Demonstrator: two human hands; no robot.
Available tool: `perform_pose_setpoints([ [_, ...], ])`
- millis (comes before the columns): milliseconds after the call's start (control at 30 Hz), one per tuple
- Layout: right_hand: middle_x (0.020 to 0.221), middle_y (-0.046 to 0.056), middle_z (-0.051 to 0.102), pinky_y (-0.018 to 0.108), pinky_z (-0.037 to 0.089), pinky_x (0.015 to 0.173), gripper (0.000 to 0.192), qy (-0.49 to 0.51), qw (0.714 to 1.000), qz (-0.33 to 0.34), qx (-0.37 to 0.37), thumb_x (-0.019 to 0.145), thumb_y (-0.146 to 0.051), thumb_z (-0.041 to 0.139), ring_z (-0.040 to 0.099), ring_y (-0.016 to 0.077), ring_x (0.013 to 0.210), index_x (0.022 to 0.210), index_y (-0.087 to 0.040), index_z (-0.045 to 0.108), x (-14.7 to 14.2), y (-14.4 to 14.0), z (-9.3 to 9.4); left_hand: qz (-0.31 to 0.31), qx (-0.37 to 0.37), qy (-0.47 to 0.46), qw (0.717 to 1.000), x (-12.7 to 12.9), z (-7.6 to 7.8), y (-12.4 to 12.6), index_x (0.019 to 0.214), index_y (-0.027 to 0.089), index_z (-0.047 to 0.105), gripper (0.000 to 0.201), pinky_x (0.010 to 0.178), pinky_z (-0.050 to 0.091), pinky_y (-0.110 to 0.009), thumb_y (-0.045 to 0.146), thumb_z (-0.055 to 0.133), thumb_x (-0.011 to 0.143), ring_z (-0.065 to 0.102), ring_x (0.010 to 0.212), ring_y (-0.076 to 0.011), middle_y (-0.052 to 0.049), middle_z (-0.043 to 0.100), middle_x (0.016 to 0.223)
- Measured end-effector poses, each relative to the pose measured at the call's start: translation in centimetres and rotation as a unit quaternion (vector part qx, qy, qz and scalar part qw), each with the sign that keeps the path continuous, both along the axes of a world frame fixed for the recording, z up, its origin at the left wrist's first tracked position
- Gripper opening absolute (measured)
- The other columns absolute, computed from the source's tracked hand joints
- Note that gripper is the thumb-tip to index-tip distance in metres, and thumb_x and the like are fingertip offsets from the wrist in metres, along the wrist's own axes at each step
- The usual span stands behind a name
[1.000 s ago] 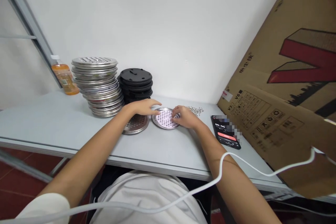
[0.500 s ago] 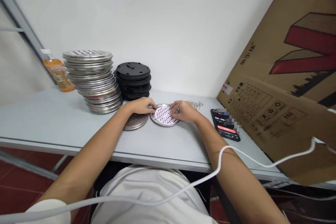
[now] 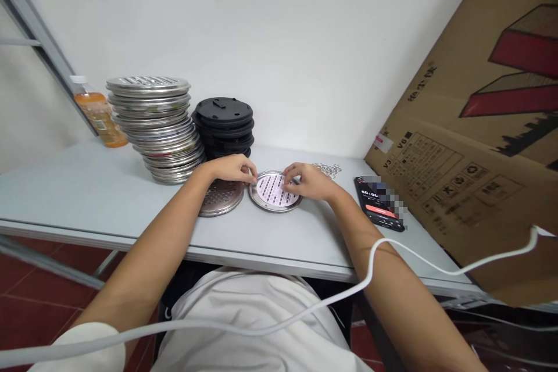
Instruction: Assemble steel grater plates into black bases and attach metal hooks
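A round perforated metal disc [image 3: 272, 193] lies flat on the grey table [image 3: 87, 197]. My left hand [image 3: 231, 167] pinches its left rim with curled fingers. My right hand [image 3: 307, 181] rests on its right side, fingertips on the holed face. A second perforated disc [image 3: 220, 199] lies just left of it, partly under my left wrist. Behind my left hand stand a tall leaning stack of metal discs [image 3: 159, 128] and a shorter stack of black round plates [image 3: 224, 127]. A small heap of metal rings [image 3: 328, 169] lies behind my right hand.
A phone [image 3: 378, 209] with a timer screen lies right of my right hand. A large cardboard sheet [image 3: 479, 128] leans over the table's right end. An orange bottle [image 3: 98, 116] stands at the back left. A white cable [image 3: 305, 314] crosses my lap and right forearm.
My left hand has drawn back from over the disc's far rim to pinch its left edge. The right hand shifted slightly on the disc. The view drifted a little.
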State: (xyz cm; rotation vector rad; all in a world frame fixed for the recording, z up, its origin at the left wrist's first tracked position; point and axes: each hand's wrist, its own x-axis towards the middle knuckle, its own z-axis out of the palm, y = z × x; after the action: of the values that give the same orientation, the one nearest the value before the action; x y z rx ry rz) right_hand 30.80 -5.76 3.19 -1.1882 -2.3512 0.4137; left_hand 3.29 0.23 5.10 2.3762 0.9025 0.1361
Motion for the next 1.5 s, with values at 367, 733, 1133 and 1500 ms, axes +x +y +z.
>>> perform_pose_setpoints([
  [367, 0.098, 0.006, 0.074, 0.030, 0.049, 0.088, 0.012, -0.030, 1.000, 0.000, -0.001, 0.079, -0.015, 0.068, 0.067, 0.0204, 0.092, 0.080, -0.020, 0.079, -0.4, 0.1, -0.3, 0.011, 0.024, 0.001, 1.000, 0.4, -0.3, -0.1, 0.103, 0.015, 0.072, 0.034, 0.072, 0.047, -0.023, 0.041, 0.064, 0.084, 0.067, 0.079, -0.0156, -0.006, 0.075, 0.090],
  [733, 0.107, 0.006, 0.067, 0.030, 0.049, 0.084, 0.010, 0.011, 0.999, -0.023, 0.021, 0.066, -0.012, 0.074, 0.066, 0.0175, 0.086, 0.070, -0.020, 0.079, -0.8, -0.1, -0.5, -0.008, 0.017, 0.008, 1.000, 0.6, -0.1, -0.2, 0.087, 0.014, 0.075, 0.024, 0.067, 0.045, -0.022, 0.035, 0.066, 0.081, 0.064, 0.072, -0.0140, -0.003, 0.074, 0.079],
  [1133, 0.111, 0.008, 0.068, 0.033, 0.051, 0.082, 0.010, 0.070, 0.994, -0.085, 0.027, 0.068, -0.018, 0.067, 0.066, 0.0184, 0.085, 0.071, -0.018, 0.077, 1.6, 0.3, 0.7, -0.004, 0.006, 0.008, 1.000, 0.4, -0.2, 0.0, 0.086, 0.016, 0.075, 0.025, 0.065, 0.044, -0.023, 0.039, 0.067, 0.080, 0.064, 0.072, -0.0144, -0.003, 0.074, 0.079],
  [1500, 0.088, 0.003, 0.076, 0.027, 0.054, 0.074, 0.012, -0.016, 0.986, -0.061, -0.157, 0.068, -0.027, 0.065, 0.069, 0.0225, 0.086, 0.063, -0.019, 0.072, 8.0, -1.0, 2.8, 0.048, -0.023, 0.040, 0.998, -0.7, -0.3, 0.6, 0.084, 0.018, 0.070, 0.029, 0.063, 0.045, -0.025, 0.043, 0.075, 0.070, 0.067, 0.073, -0.0173, -0.003, 0.075, 0.082],
])
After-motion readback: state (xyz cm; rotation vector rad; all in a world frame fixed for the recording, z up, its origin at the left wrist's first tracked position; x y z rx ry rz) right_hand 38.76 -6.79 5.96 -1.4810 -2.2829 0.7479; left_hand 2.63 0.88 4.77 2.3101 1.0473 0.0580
